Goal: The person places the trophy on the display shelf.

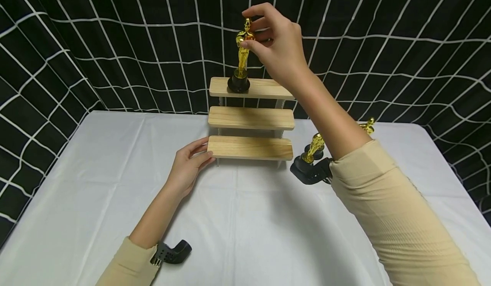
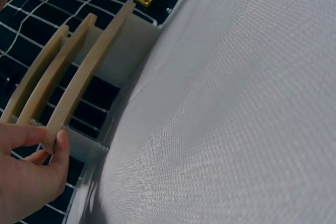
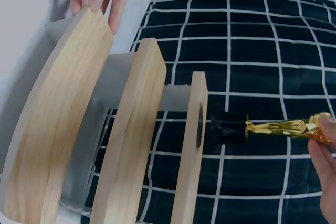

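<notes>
A gold figure trophy (image 1: 242, 60) with a round black base stands upright at the left part of the top wooden shelf (image 1: 270, 88). My right hand (image 1: 281, 41) pinches its upper body between thumb and fingers. In the right wrist view a narrow gap shows between the black base (image 3: 229, 128) and the board, which bears a dark round shadow. Lower down, my left hand (image 1: 185, 166) holds the left end of the bottom shelf (image 1: 249, 148), thumb and fingers on opposite faces of the board (image 2: 86, 72). The middle shelf (image 1: 251, 118) is bare.
More gold trophies (image 1: 315, 146) stand on the white-clothed table (image 1: 96, 171) right of the shelf stand, partly hidden by my right forearm. A black curtain with a white grid (image 1: 153, 43) hangs behind. Black wrist cameras (image 1: 178, 252) jut from both sleeves.
</notes>
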